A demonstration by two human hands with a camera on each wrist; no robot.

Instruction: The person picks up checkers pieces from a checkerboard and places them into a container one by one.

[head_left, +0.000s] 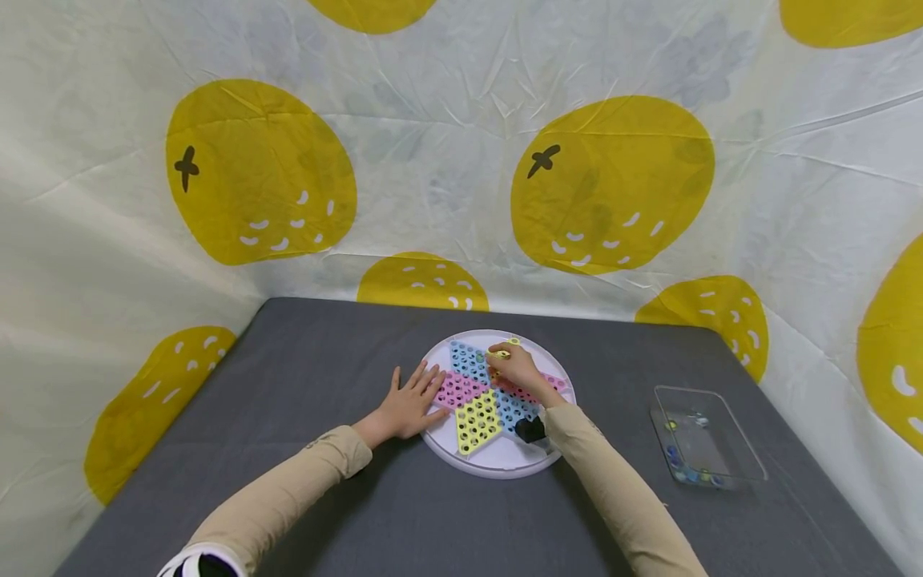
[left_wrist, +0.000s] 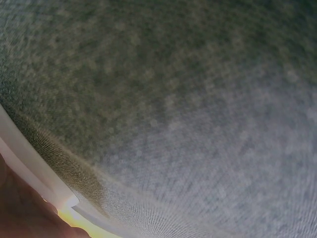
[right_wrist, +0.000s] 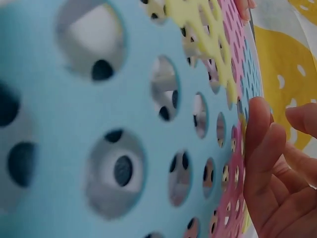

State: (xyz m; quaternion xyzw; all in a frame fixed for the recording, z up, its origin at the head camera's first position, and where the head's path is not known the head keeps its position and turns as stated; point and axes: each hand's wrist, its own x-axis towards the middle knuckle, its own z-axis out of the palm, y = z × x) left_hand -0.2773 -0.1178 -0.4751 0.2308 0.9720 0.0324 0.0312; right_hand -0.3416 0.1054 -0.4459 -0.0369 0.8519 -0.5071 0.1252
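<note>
A round white board carries a star of pink, yellow and blue sections full of holes. My left hand lies with spread fingers on the board's left rim. Over the far right part of the star, my right hand has bent fingers close to the holes. In the right wrist view, the fingers of the right hand are beside the perforated surface; whether a small thing is between them cannot be seen. A small greenish marble appears in the far blue section.
To the right, a clear plastic box holds several glass marbles. A dark cloth covers the table. A black wrist device hangs under the right sleeve. Fabric with yellow fruit print walls the back and sides.
</note>
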